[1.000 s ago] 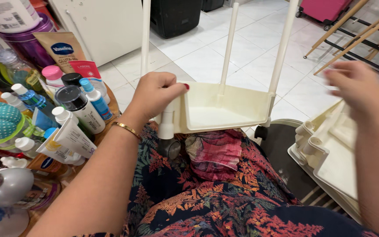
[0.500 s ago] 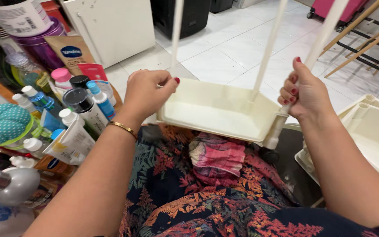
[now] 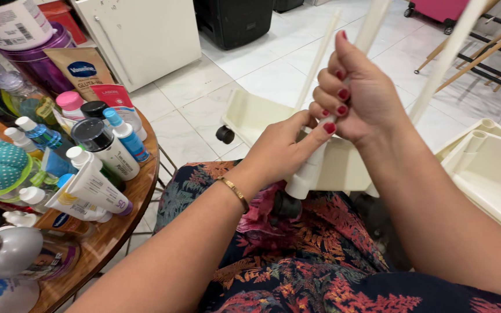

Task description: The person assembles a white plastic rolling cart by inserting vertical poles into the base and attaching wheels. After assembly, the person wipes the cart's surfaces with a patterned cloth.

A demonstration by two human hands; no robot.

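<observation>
While the cream plastic tray [image 3: 250,116] tilts above the person's lap, both hands meet at its near corner. Right hand [image 3: 358,95] — fingers curled tight around a thin white pole [image 3: 372,23] that rises out of the top of the frame. Left hand [image 3: 282,148] just below it, thumb and fingers pinched on the socket leg [image 3: 307,174] at the tray's corner, a gold bracelet [image 3: 234,191] on that wrist. The two hands touch at the fingertips.

Tray carries more poles: one slanting up at centre [image 3: 319,58], another at right [image 3: 450,52]. A black caster wheel [image 3: 225,134] shows at the tray's far left corner, a second dark wheel [image 3: 285,204] under the gripped leg, just over the floral dress [image 3: 297,272].

Left of the lap — a round wooden bench [image 3: 120,223] crowded with lotion tubes, bottles and jars; a white tube with purple cap [image 3: 94,188] lies nearest the edge. At the right edge, stacked matching cream trays [image 3: 488,168]. White tiled floor [image 3: 192,110] beyond.
</observation>
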